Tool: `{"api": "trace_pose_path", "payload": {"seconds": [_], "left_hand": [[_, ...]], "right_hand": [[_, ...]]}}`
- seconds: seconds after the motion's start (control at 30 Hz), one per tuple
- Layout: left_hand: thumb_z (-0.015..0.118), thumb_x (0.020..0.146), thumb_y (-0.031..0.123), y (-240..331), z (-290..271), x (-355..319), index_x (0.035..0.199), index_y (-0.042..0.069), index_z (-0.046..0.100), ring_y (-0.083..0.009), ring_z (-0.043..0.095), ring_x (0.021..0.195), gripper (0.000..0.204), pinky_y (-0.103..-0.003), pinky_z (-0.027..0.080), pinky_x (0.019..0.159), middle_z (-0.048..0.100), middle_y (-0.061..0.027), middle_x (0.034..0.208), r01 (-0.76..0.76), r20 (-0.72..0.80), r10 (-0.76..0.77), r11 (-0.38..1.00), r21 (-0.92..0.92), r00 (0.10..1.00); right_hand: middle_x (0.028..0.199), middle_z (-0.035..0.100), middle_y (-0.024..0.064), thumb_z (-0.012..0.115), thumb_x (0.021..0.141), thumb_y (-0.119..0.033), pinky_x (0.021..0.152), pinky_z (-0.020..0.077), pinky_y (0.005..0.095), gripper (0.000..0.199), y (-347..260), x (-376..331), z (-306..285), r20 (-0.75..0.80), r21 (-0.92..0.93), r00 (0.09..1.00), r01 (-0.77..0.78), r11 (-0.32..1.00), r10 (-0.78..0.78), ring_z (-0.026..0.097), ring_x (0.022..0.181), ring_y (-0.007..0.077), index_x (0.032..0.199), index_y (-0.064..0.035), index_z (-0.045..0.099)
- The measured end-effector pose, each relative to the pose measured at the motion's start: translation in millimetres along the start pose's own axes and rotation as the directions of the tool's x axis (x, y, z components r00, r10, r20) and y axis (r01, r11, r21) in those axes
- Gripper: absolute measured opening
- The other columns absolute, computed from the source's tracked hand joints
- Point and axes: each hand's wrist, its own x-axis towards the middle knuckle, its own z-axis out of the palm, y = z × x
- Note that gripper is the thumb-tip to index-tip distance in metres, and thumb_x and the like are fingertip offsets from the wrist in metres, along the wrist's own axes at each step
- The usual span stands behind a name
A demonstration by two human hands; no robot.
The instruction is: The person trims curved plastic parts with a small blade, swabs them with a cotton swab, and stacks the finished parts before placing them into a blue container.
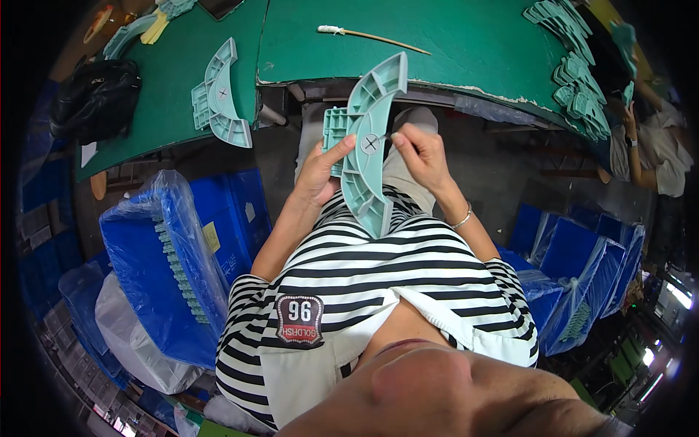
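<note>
A curved, light-green plastic part (368, 175) with ribbed compartments is raised over my lap, just off the table's near edge. My left hand (318, 173) is closed on its left side, the thumb lying across the ribbed block. A round marking with a dark cross sits mid-part. Just right of that marking is my right hand (424, 156), its thumb and fingertips pinched together. Something small and dark may be between those fingertips, but I cannot make it out. A similar curved plastic part (222, 92) lies on the table to the left, bearing the same cross.
The green table (466, 44) has a worn near edge. A white-tipped stick (375, 38) lies on it. Stacked green parts (579, 91) are at the right, near another person's hand (630, 124). A black bag (95, 98) is left. Plastic-lined blue bins (149, 284) flank me.
</note>
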Motion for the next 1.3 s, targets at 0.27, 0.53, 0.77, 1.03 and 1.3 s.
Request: {"api": "trace_pose_path", "payload": {"seconds": [0.27, 0.53, 0.77, 1.03, 1.3], "left_hand": [[0.067, 0.083, 0.017, 1, -1, 0, 0.109, 0.0, 0.055, -0.0147, 0.062, 0.086, 0.033, -0.029, 0.051, 0.078, 0.063, -0.0079, 0.098, 0.004, -0.002, -0.004, 1.0, -0.002, 1.0], [0.067, 0.083, 0.018, -5, -1, -5, 0.109, 0.001, 0.056, -0.0141, 0.062, 0.085, 0.033, -0.029, 0.051, 0.077, 0.063, -0.0072, 0.097, 0.008, -0.019, -0.008, 1.0, 0.004, 1.0], [0.067, 0.083, 0.019, -3, -3, -4, 0.109, 0.001, 0.056, -0.0143, 0.062, 0.086, 0.033, -0.029, 0.051, 0.077, 0.063, -0.0069, 0.098, 0.0, -0.049, 0.0, 1.0, 0.006, 0.999], [0.067, 0.083, 0.018, -3, -1, 4, 0.109, 0.001, 0.056, -0.0147, 0.061, 0.086, 0.033, -0.029, 0.05, 0.077, 0.063, -0.0077, 0.1, 0.007, -0.047, -0.006, 1.0, 0.018, 0.999], [0.067, 0.083, 0.017, 7, -1, -2, 0.109, 0.001, 0.056, -0.0139, 0.062, 0.083, 0.032, -0.028, 0.05, 0.075, 0.063, -0.0076, 0.097, -0.078, -0.059, 0.081, 0.996, 0.047, 0.995]], "right_hand": [[0.053, 0.041, 0.0098, 0.059, 0.087, -0.018, 0.044, 0.0313, 0.032, 0.025, -8, -14, -1, 0.154, -0.012, 0.988, -0.007, 1.0, 0.009, 0.04, 0.044, 0.0214, 0.068, -0.0024, 0.051], [0.053, 0.043, 0.0108, 0.058, 0.087, -0.017, 0.045, 0.0325, 0.0331, 0.025, -15, -28, 3, 0.158, 0.001, 0.987, -0.041, 0.999, 0.04, 0.042, 0.045, 0.0236, 0.068, -0.0016, 0.051], [0.055, 0.041, 0.0059, 0.054, 0.091, -0.019, 0.046, 0.0315, 0.0286, 0.028, -15, -40, 0, 0.344, 0.147, 0.934, -0.152, 0.977, 0.094, 0.04, 0.048, 0.0131, 0.069, -0.0019, 0.049], [0.068, 0.045, -0.0038, 0.056, 0.089, -0.013, 0.052, 0.0308, 0.0199, 0.015, -29, -14, 18, 0.049, 0.516, 0.955, -0.276, 0.811, 0.294, 0.039, 0.063, 0.0023, 0.081, -0.0027, 0.051], [0.068, 0.047, -0.0056, 0.052, 0.093, -0.014, 0.052, 0.0297, 0.0184, 0.018, -9, 19, 10, -0.162, 0.421, 0.967, -0.11, 0.9, 0.194, 0.037, 0.059, 0.0023, 0.078, -0.0025, 0.054]]}}
